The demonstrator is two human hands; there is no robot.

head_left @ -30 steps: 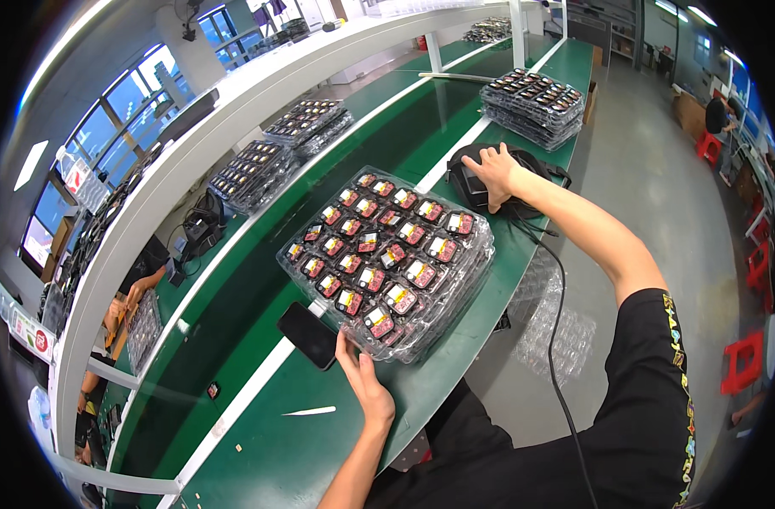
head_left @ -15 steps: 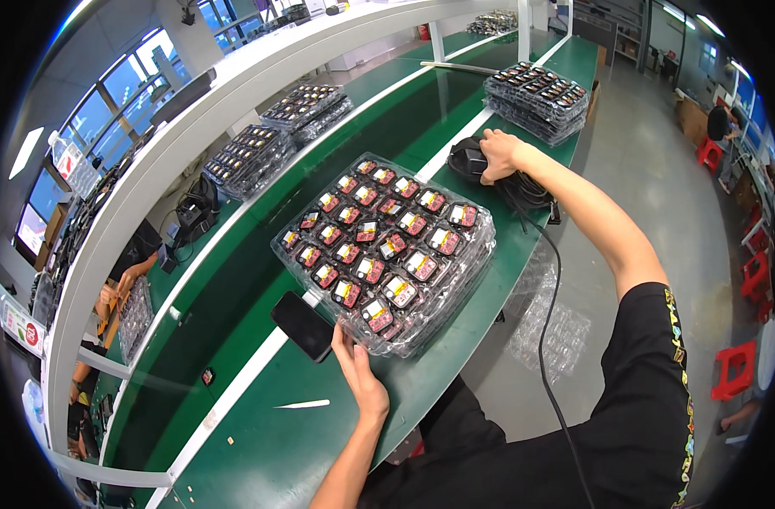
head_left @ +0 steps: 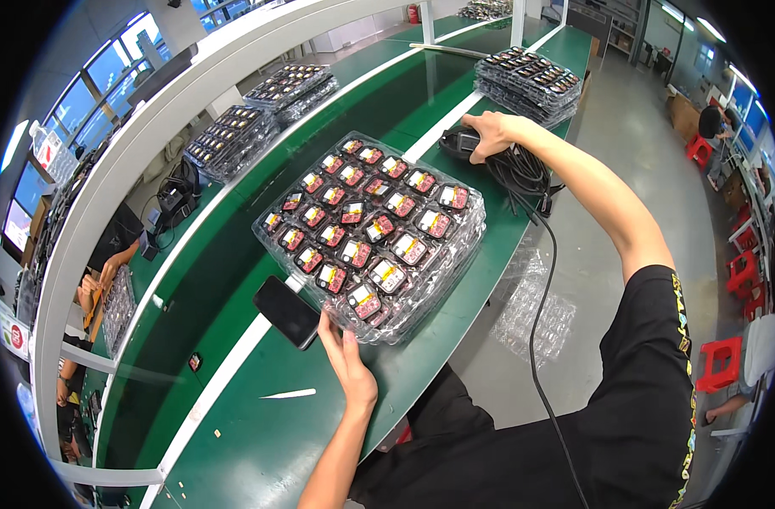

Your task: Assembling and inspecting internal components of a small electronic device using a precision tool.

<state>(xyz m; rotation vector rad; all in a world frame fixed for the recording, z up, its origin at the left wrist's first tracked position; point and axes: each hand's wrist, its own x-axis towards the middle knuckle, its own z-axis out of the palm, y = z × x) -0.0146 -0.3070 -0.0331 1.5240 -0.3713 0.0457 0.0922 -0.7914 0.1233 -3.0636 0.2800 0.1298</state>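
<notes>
A stack of clear plastic trays (head_left: 455, 267) stands on the green bench, its top tray filled with small black square modules (head_left: 387, 276) bearing red, white and yellow labels. My left hand (head_left: 350, 373) has its fingers stretched out against the stack's near corner. Beyond the far right corner of the stack, my right hand (head_left: 495, 134) closes over a black device (head_left: 459, 142) whose exact kind is hard to make out. Beside it lies a coiled black cable (head_left: 525, 172), one length of which hangs over the bench edge toward me. A dark phone (head_left: 286, 311) touches the stack's left side.
White tweezers (head_left: 288, 394) and a loose module (head_left: 195, 362) lie on the left. More filled trays (head_left: 527, 85) are stacked farther along the bench; others (head_left: 232, 140) stand across it. Another person's hands (head_left: 95, 284) work at far left. Plastic trays (head_left: 536, 318) lie on the floor.
The whole view has shifted slightly, so the bench things appear higher and farther left. My right hand stays on the black device, and my left stays at the tray corner.
</notes>
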